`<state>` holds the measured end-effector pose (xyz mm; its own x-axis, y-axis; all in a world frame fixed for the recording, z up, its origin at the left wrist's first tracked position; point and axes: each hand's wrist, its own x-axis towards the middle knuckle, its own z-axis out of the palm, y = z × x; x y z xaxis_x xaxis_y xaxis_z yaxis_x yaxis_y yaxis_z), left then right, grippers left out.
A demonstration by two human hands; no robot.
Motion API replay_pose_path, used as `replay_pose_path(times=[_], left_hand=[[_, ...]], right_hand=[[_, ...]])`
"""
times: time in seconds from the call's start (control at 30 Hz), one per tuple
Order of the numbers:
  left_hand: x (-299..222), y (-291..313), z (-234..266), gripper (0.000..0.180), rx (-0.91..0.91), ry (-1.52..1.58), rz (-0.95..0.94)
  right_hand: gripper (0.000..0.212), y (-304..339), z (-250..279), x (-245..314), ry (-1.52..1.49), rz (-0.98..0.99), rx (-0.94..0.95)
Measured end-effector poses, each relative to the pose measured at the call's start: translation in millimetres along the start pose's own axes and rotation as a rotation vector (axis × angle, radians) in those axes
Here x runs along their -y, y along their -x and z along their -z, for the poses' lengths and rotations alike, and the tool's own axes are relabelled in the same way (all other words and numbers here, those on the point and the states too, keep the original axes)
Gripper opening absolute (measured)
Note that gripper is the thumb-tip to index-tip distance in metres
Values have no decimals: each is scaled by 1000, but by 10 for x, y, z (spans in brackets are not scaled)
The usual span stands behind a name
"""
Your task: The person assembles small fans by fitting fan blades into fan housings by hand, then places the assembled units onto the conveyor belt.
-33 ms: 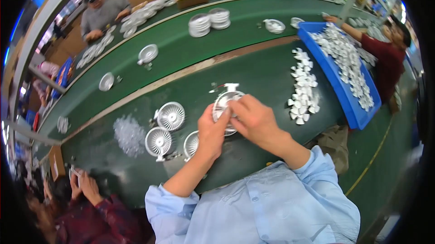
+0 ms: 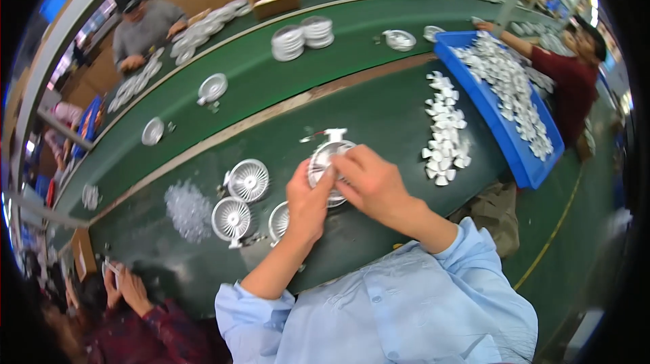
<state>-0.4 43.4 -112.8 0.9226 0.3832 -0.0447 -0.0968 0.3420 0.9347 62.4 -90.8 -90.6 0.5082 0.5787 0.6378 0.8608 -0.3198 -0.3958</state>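
Between my hands is a round white fan housing (image 2: 316, 170) with radial ribs and a short neck pointing away from me. My left hand (image 2: 308, 200) grips its left side, thumb over the front. The fingers of my right hand (image 2: 376, 185) are bent and pressed together at the middle of the housing; whatever they pinch is hidden. Part of another white housing shows beneath my hands. To the left rest more ribbed housings (image 2: 248, 180), one of them (image 2: 278, 221) partly behind my left forearm. Small wired parts lie beside them.
White fan blades (image 2: 443, 127) lie in a long heap at right, beside a blue tray (image 2: 542, 176) full of white parts. Clear plastic pieces (image 2: 188, 210) are piled at left. Beyond runs a green belt (image 2: 257, 70) with stacked housings (image 2: 288, 43). Co-workers sit around.
The whole view has shifted slightly, so the table and its things appear a little further left. Both hands keep their hold on the fan housing.
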Motion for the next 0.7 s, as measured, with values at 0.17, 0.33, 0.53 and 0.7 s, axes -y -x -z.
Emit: replay_pose_path(times=[0.17,0.33,0.53,0.7], left_hand=[[-164,59,-33,30,17,-151,-103],[-97,71,27,30,142,-522,-181],[-17,-4,16,32,128,-458,-51],[-116,-6,-80,40,-13,-713,-378]], right_hand=[[41,68,148,-84,-126,-110,-188],[37,239,95,-395,-739,-461,218],[37,264,36,-514,-604,-493,294],[32,-55,107,-1079,-771,-810,443]])
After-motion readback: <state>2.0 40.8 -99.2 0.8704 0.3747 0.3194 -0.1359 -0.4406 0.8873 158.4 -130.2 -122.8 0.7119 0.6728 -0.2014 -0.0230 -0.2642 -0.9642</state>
